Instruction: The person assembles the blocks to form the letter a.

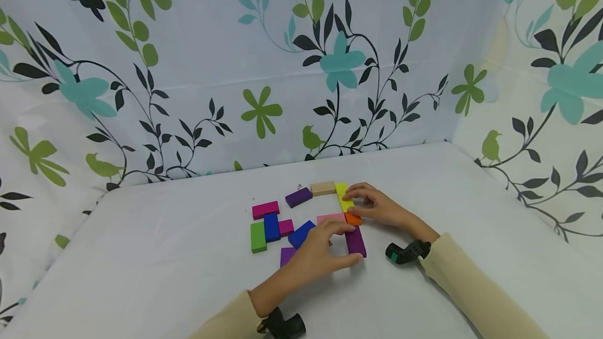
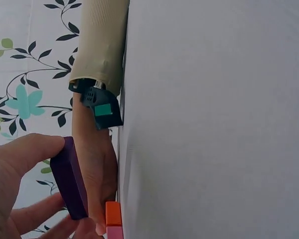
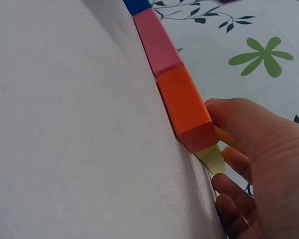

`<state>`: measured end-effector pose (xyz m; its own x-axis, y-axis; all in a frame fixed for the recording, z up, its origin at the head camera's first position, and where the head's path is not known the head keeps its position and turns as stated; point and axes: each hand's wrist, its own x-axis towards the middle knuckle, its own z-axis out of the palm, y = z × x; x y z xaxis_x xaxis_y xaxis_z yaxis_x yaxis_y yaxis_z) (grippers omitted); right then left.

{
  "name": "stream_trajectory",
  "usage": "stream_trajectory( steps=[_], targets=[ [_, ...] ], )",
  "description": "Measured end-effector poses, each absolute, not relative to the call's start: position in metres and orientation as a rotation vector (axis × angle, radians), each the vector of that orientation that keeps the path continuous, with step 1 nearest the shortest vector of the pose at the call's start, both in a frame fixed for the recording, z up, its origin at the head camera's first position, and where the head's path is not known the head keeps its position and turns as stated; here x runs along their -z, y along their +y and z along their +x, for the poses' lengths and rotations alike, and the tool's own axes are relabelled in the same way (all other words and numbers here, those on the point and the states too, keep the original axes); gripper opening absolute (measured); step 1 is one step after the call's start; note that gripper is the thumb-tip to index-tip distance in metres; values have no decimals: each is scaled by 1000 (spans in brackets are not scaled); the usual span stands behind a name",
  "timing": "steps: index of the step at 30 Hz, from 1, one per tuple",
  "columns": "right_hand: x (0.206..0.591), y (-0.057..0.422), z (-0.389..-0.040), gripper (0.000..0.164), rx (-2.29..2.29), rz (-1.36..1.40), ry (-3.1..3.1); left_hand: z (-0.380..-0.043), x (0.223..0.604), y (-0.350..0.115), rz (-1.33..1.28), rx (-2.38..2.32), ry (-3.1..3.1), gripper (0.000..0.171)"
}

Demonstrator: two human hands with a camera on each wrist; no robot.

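Floral cloth (image 1: 202, 67) (green, teal) behind white table (image 1: 165, 239)

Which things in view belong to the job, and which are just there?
Job: purple block, held by the left hand; orange block, yellow block, by the right hand; pink block; probably the other blocks.
Just there: patterned cloth; wrist cameras.

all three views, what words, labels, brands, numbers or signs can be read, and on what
None can be read in any view.
Orange block: no lettering on its visible faces.
Right wrist device: plain green patch, no legible lettering.
Tiny dark marks behind the far purple block: too small to read.
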<state>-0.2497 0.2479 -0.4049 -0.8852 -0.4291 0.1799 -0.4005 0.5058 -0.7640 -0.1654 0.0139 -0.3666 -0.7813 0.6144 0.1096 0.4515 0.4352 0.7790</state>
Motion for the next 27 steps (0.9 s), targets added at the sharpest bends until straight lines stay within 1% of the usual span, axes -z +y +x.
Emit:
stream_trajectory(
  steps=[3, 18, 27],
  targets=[
    [403, 247, -249, 33, 1356, -730, 2698, -164, 370, 18, 863, -1311, 2515, 48],
    [403, 247, -249, 33, 1352, -751, 2704, -166, 381, 44, 802, -1291, 2613, 47],
    [405, 248, -250, 33, 1345, -752, 2709, -167, 382, 47, 805, -1318, 2606, 43]
  ],
)
